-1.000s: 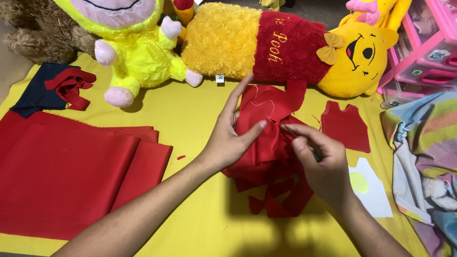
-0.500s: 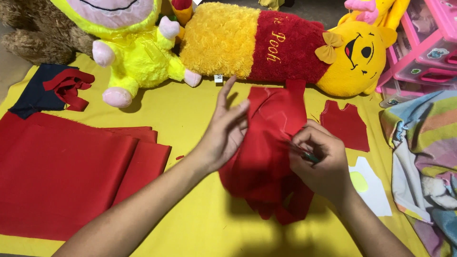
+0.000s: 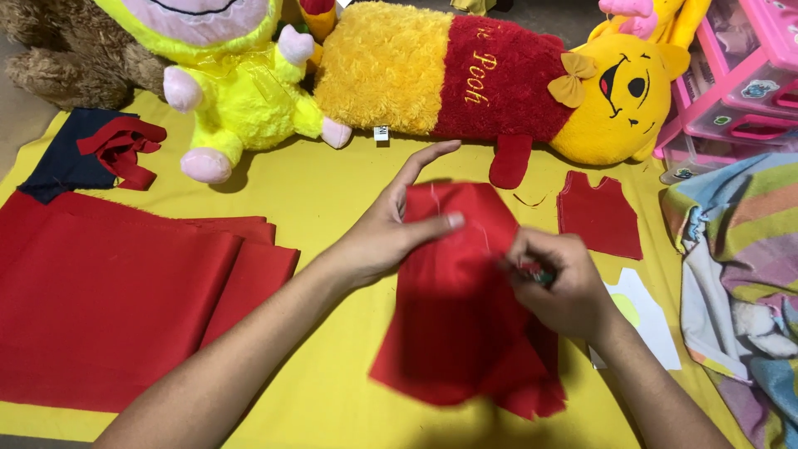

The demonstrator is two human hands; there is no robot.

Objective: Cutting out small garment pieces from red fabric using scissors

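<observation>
While the red cloth (image 3: 465,308) lies spread on the yellow sheet (image 3: 332,199), the left hand (image 3: 391,233) pins its top edge, fingers apart and flat. The right hand (image 3: 557,278) is pinched shut on the cloth's right side. Left of the left hand lies folded red fabric (image 3: 116,299); beyond both hands lies a yellow plush (image 3: 499,79).

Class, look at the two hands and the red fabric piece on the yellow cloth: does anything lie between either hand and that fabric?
Nothing visible does. The left hand lies on the red fabric piece near its top edge, thumb pressed on it. The right hand pinches the fabric at its right side, with a small dark object partly hidden in the fingers.
</observation>
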